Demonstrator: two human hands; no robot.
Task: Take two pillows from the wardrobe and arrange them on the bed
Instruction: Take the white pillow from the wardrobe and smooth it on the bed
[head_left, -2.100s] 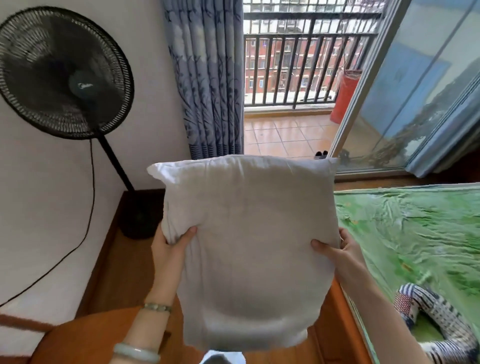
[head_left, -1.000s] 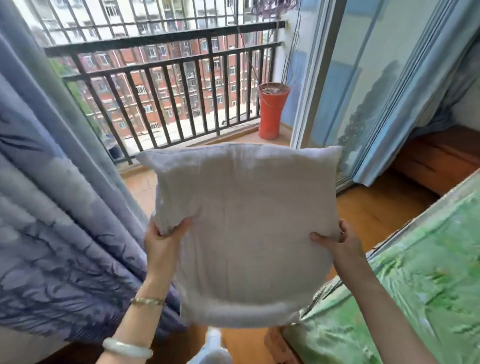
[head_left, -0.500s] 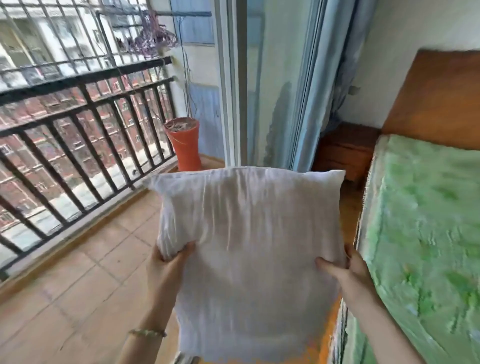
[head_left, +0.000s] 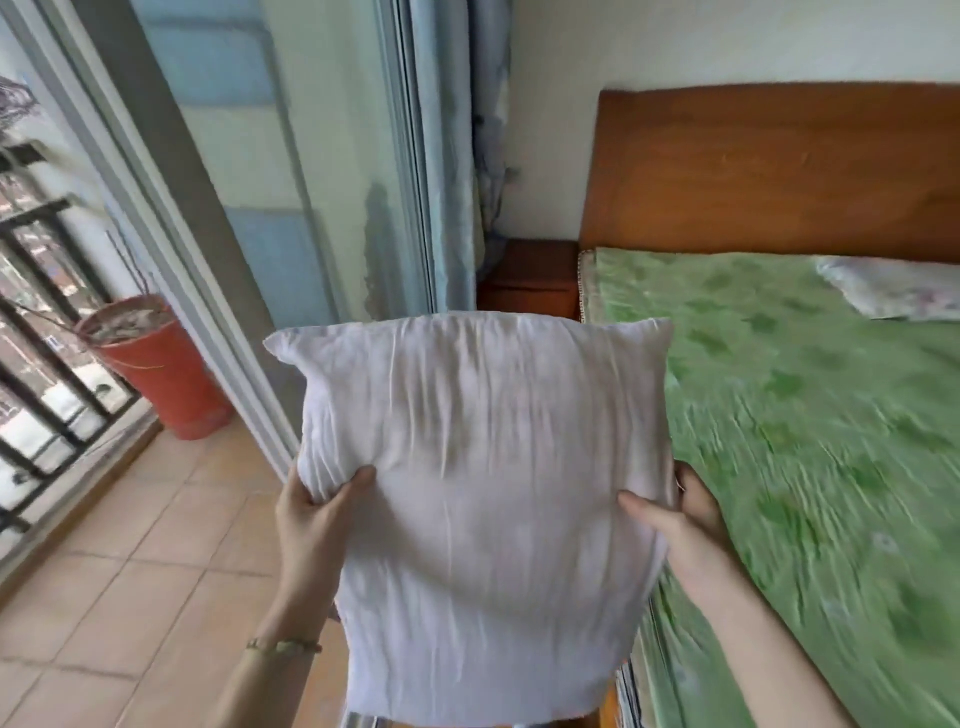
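Beside the bed's left edge, head view only: white pillow (head_left: 483, 509) held upright in the air between both hands, its lower right part overlapping the edge of the green bedspread (head_left: 810, 415). Left hand (head_left: 311, 519) pinches the pillow's left edge, thumb on the front, fingers hidden behind; right hand (head_left: 685, 519) clamps the right edge the same way. Ahead of the right hand, a floral pillow (head_left: 893, 288) already lies by the wooden headboard (head_left: 769, 166), touching or nearly so, hard to tell. Beyond the left hand: sliding glass door (head_left: 249, 208), orange-red pot (head_left: 161, 374) on the balcony tiles, small wooden nightstand (head_left: 530, 275) above the pillow's top edge. Risks, as judgement: both grips sit mid-height on the side edges only, so soft filling could sag and slip out; a quick toss toward the headboard may land it crooked or on top of the floral one; a swing left could brush the door or curtain (head_left: 462, 156). Pillow looks squarish, plain white, wrinkled cover with vertical creases, corners floppy, moderately stuffed, light. Bed side is motion-blurred.
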